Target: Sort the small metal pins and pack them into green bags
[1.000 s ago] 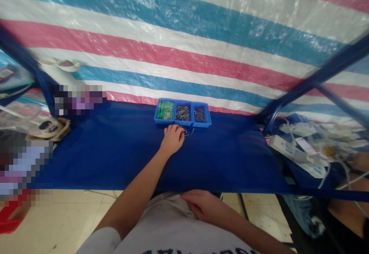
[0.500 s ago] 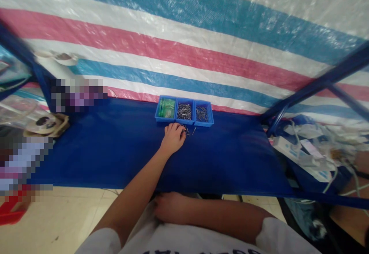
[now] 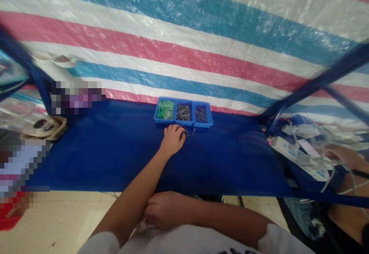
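Observation:
My left hand point(image 3: 172, 140) rests on the blue tabletop with its fingers bent over a few small loose screws point(image 3: 186, 131). The screws poke out beside the thumb and fingertips; the underside of the hand is hidden. One screw point(image 3: 193, 131) lies just to the right, apart from the hand. Right behind it stand three joined blue bins: the left bin point(image 3: 157, 121) has green plastic packets point(image 3: 166, 109), the middle bin point(image 3: 184, 123) and right bin point(image 3: 203, 125) have screws. My right hand point(image 3: 161, 209) is curled at my lap, against the left forearm; what its fingers hold, if anything, is hidden.
A striped plastic sheet point(image 3: 161, 54) hangs behind the blue table point(image 3: 230, 157). A white power strip point(image 3: 300, 156) with cables lies at right, near another person's hand point(image 3: 343, 156). At left are a cardboard box point(image 3: 57, 127) and a red crate point(image 3: 11, 217).
My right hand has shifted left, up against my left forearm. My left hand stays over the screws. Another person's hand has come into view by the cables at right.

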A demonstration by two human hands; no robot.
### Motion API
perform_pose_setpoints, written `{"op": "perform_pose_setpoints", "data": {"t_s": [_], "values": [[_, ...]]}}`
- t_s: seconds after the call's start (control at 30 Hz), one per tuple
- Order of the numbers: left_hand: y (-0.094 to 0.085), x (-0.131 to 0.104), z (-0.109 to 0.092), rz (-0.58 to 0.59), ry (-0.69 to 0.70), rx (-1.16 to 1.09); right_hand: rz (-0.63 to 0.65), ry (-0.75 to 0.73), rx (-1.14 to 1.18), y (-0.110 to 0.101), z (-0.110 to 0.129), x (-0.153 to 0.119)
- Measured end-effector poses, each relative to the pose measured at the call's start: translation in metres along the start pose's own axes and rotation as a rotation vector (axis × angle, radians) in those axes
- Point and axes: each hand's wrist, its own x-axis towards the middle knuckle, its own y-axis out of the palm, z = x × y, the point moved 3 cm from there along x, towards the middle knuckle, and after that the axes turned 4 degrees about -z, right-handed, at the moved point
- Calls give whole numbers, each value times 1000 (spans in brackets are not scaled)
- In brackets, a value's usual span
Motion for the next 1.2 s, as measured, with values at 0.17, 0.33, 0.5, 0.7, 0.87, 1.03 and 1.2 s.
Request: {"op": "perform_pose_setpoints", "data": {"t_s": [0.17,0.33,0.5,0.7,0.87,1.03,1.2], "values": [[-1,-1,0,-5,8,-24,-223,130,201,-68,-25,-12],[-3,0,15,-184,-93,-206,-740,576,27,-116,-105,-48],[-9,0,27,-351,-207,-407,-776,742,-23,-121,-141,-67],[-8,2,30,-318,-338,-538,-757,782,-205,-116,-150,-72],[-7,3,35,-317,-411,-595,-684,497,36,-107,-108,-59],[-6,0,38,-349,-469,-655,-89,174,606,-36,-24,-57],[-4,-1,38,-350,-477,-691,27,553,724,11,-33,-116]]}}
